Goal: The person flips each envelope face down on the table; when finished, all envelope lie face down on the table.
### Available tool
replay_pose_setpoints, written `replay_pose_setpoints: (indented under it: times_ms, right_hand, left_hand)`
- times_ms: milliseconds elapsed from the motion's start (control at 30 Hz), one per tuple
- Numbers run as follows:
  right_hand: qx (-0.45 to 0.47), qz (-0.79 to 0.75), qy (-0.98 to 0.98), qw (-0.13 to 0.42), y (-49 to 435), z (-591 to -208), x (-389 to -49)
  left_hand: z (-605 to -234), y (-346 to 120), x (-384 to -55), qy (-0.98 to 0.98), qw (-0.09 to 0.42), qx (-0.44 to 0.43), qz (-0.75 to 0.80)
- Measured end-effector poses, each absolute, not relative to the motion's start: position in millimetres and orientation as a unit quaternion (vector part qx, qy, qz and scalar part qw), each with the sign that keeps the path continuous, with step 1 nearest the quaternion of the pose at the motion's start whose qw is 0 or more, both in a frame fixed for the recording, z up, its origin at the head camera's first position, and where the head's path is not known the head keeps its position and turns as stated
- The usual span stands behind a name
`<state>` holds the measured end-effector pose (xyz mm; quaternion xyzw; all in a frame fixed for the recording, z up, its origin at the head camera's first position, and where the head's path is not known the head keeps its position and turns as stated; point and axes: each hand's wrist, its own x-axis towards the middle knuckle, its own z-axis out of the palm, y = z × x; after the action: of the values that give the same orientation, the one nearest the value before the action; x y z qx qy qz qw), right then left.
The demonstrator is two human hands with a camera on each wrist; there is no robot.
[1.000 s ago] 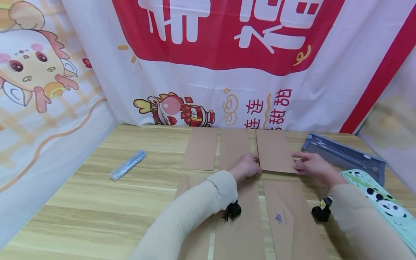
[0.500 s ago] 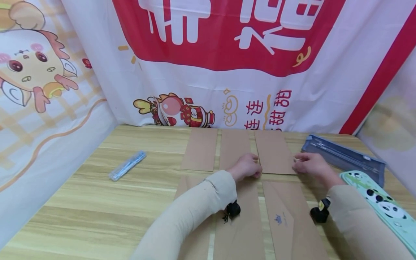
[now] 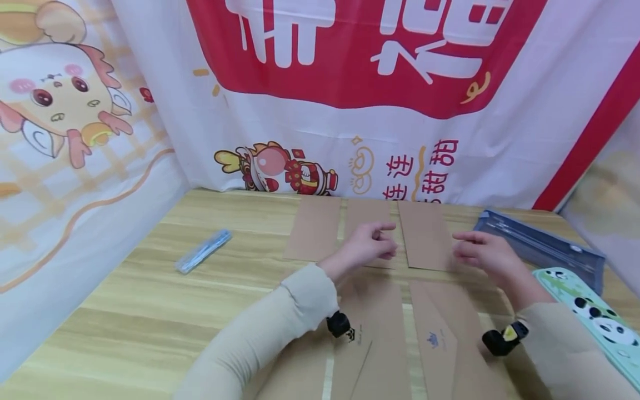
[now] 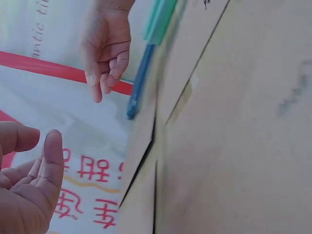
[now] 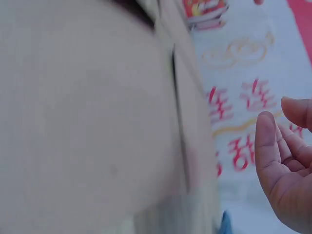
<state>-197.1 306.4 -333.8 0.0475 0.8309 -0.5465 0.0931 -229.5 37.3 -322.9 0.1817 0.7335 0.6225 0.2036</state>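
Three brown rectangular cards lie in a row at the back of the table: a left one, a middle one and a right one. My left hand hovers above the middle card, fingers loosely bent with nothing between them; the left wrist view shows its thumb and fingertip apart. To the right of the right card is my right hand, off the card and holding nothing. Nearer me lie brown envelopes with small printed crowns, a middle one and a right one; my left sleeve partly covers another.
A clear case with light blue contents lies on the left of the wooden table. At the right are a dark blue zip pouch and a mint-green panda case, partly behind my right forearm. A printed cloth hangs behind.
Both hands have let go of the right card's sides and lifted away. The left hand has moved left and toward me. The right card lies flat; the view has shifted slightly.
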Motion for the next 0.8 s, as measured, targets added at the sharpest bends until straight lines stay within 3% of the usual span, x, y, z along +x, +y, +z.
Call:
replay_pose_setpoints:
  times_ms: [367,800]
  right_hand:
    - [-0.076,-0.684,0.711,0.147,253,-333,-171]
    - [-0.117,-0.700,0.658,0.250,176,-336,-151]
  left_hand:
    - [-320,-26,-208,0.728,0.165,0.185,0.639]
    - [-329,-103,-184,0.784,0.153,0.138,0.585]
